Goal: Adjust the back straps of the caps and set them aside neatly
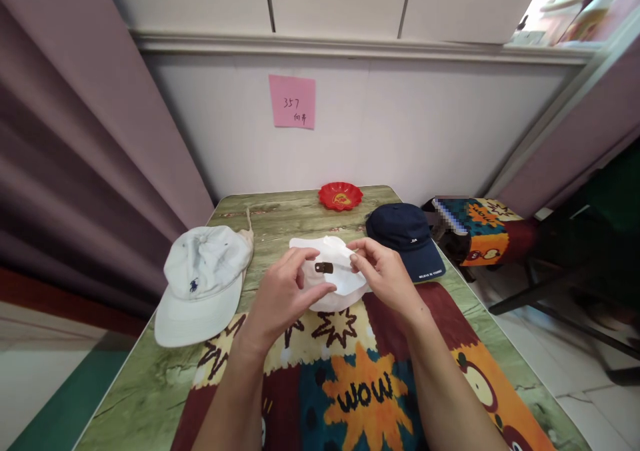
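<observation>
On the table, a soft white fabric item (345, 283), perhaps a cap, lies between my hands, with a small dark brown tag-like piece (324, 267) against it. My left hand (286, 289) is at its left side, thumb and fingers apart around the brown piece without closing on it. At the upper right edge, the thumb and fingers of my right hand (383, 269) pinch the white fabric. To the left sits a pale cap (203, 277) with a small dark blue emblem. A navy cap (403, 234) rests just beyond my right hand.
A red scalloped dish (341, 197) stands at the table's back edge. Under my forearms spreads a colourful patterned cloth (360, 397). A pink note (293, 102) is stuck to the wall behind. To the right is a cloth-covered stool (487, 231); a curtain (100, 104) hangs left.
</observation>
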`<state>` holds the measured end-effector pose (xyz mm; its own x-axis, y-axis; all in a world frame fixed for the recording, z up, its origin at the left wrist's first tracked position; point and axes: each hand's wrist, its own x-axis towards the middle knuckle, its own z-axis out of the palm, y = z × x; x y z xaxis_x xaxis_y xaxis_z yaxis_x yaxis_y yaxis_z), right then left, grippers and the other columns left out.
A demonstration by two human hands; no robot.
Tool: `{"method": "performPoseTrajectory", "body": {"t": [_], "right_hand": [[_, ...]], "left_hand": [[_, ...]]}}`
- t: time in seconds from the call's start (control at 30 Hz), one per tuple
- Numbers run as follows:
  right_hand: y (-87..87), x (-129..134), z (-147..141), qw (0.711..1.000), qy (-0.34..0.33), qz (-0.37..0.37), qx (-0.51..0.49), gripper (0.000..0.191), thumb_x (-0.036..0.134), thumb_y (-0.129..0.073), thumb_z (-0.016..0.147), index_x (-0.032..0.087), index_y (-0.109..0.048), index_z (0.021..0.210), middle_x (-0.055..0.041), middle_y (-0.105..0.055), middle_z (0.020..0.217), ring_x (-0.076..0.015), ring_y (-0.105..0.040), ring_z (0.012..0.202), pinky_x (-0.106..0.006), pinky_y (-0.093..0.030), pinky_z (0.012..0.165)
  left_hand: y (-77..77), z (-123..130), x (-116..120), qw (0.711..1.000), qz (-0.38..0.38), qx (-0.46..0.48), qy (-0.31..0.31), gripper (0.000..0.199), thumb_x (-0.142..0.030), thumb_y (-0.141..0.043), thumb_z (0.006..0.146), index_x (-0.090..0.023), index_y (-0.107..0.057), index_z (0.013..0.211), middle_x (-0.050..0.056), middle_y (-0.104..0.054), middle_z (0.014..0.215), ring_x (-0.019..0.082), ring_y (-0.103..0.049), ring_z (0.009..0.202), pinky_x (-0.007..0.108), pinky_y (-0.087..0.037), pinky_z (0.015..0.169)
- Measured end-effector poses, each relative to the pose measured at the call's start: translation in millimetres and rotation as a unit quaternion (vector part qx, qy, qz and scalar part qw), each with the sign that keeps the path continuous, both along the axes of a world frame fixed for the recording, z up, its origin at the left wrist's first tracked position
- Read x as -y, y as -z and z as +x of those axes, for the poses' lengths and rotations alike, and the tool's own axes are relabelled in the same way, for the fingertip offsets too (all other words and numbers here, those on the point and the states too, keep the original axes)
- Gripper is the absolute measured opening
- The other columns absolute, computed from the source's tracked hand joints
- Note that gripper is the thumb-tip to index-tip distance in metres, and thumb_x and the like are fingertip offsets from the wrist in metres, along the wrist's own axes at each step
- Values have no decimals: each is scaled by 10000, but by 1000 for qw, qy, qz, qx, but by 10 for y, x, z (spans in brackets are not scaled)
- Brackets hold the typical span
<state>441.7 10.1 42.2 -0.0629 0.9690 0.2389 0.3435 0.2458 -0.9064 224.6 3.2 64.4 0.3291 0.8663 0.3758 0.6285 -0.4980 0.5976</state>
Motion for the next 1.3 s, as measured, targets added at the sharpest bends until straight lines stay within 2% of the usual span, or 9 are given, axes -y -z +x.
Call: {"method": "performPoseTrajectory", "body": {"t": [0.13,0.27,0.33,0.5,0.63,0.73,0.97,1.13,1.3], "right_hand": [[-25,-10,-2,991,-17,-44,-128,295,332,-610,857,209,-651,1122,-17,-680,840,-151,-631,681,-260,-487,623],[-90,7,-1,975,-19,-72,-208,236,349,-659,822,184,-649,990,-11,-656,820,-118,-586,631,-240,-474,595],[-117,20,2,972,-33,-87,-218,209,364,-673,819,179,-632,908,-1,-636,770,-112,-575,616,-231,-459,584],[-123,39,-53,970,-77,-100,-208,289,455,-673,834,181,-591,787,20,-586,679,-93,-520,546,-220,-419,535],[-90,39,-156,966,-103,-110,-212,311,484,-683,822,185,-599,818,29,-583,652,-85,-497,516,-208,-397,502],[-77,37,-194,967,-93,-104,-211,291,464,-684,818,188,-626,887,24,-602,666,-89,-511,531,-210,-422,520],[-158,82,-167,977,-49,-92,-186,230,402,-660,828,174,-638,851,-36,-686,781,-125,-602,630,-242,-490,601],[-246,153,-170,980,-40,-69,-184,193,366,-625,851,182,-649,904,-38,-699,821,-127,-601,632,-239,-470,579],[-230,165,-196,991,-27,-23,-132,179,347,-615,877,180,-679,869,-26,-695,764,-127,-570,625,-233,-422,567]], "left_hand": [[54,42,-9,999,37,-31,-16,320,-369,-718,808,-221,-591,1061,30,-604,904,172,-553,706,293,-424,671],[49,41,-10,998,45,-43,-21,134,-269,-672,843,-207,-607,943,26,-585,877,166,-551,719,286,-410,663],[48,29,-18,998,49,-33,-17,89,-235,-642,863,-208,-627,947,18,-573,863,146,-528,677,278,-408,647],[91,9,-65,998,54,46,-4,186,-256,-628,884,-233,-675,1062,34,-577,952,113,-501,630,262,-442,618],[103,54,-71,994,72,82,-26,234,-262,-615,885,-242,-685,1107,65,-538,1059,133,-542,711,282,-486,659],[83,94,-53,992,92,69,-45,251,-254,-592,898,-231,-695,1126,64,-527,981,176,-560,807,316,-488,736],[18,133,4,994,30,94,-43,232,-217,-586,886,-202,-723,1072,24,-590,780,158,-546,683,275,-437,643],[-31,121,39,980,-32,177,-86,183,-230,-660,820,-218,-762,972,24,-653,817,140,-529,623,263,-423,597],[-43,101,52,961,-100,238,-95,219,-244,-691,791,-201,-765,992,34,-680,855,135,-571,637,253,-457,596]]}}
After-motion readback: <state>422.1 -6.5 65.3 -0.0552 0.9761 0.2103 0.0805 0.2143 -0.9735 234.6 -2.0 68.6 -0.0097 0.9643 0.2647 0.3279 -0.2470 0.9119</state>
